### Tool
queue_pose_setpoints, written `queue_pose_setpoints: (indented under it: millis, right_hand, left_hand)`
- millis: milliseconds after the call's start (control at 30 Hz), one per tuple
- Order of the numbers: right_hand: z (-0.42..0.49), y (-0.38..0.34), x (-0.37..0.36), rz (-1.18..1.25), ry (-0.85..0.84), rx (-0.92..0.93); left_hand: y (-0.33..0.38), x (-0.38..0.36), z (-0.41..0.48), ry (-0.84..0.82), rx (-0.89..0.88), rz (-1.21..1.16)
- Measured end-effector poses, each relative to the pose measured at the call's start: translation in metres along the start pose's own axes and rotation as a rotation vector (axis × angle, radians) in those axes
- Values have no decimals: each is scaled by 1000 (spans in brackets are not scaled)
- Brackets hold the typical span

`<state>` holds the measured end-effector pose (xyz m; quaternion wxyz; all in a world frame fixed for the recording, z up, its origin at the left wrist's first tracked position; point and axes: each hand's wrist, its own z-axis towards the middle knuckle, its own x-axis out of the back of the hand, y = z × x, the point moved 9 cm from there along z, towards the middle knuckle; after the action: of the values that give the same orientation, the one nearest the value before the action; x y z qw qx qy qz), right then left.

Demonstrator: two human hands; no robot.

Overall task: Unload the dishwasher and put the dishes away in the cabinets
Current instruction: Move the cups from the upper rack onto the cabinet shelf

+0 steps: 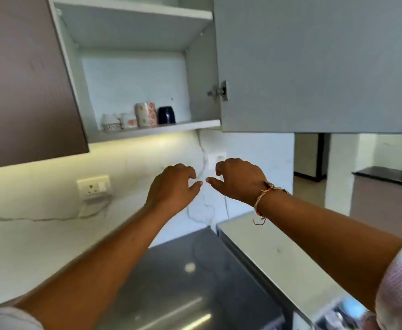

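1. Fetching the next dish appears to be the step in hand. Both hands are free, and room is left on the lower shelf [195, 125] to the right of the cups.
2. Left hand [174, 184]: released, fingers loosely curled, grasping nothing, below the shelf's front edge.
3. Right hand [239, 179]: likewise loose and empty, thumb tip near the left's. A braided thread bracelet [262, 198] is on the wrist.
4. Dishes put away: a row along the shelf's front edge, from the left corner to the middle.
   - Two low white cups [119, 121], glazed and patterned.
   - Tall mug [145, 114], white with red print, cylindrical.
   - Dark blue cup [166, 114], glossy and rounded.
5. Advice: set later pieces at the bare right end, lowered straight down so glazed walls do not knock. Keep wrists clear of the open cabinet door [314, 67].
6. Counter [183, 270]: brushed steel, flat and reflective.
7. Dishwasher: not identifiable; only blurred shapes at the lower right corner.
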<state>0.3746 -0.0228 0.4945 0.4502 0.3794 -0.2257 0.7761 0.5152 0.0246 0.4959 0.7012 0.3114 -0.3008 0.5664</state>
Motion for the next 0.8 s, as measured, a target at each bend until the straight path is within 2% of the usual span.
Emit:
queue_pose_setpoints:
  millis: [200, 400, 633, 800]
  right_hand:
    - [-114, 70, -34, -6, -227, -104]
    - [-246, 160, -55, 33, -401, -290]
    - [-418, 266, -50, 80, -588, -521]
    - [-523, 321, -44, 140, -617, -678]
  left_hand:
    - [65, -75, -67, -198, -19, -191]
    - [170, -159, -128, -458, -80, -397]
    - [314, -245, -212, -693, -122, -471]
    - [387, -293, -276, -845, -118, -468]
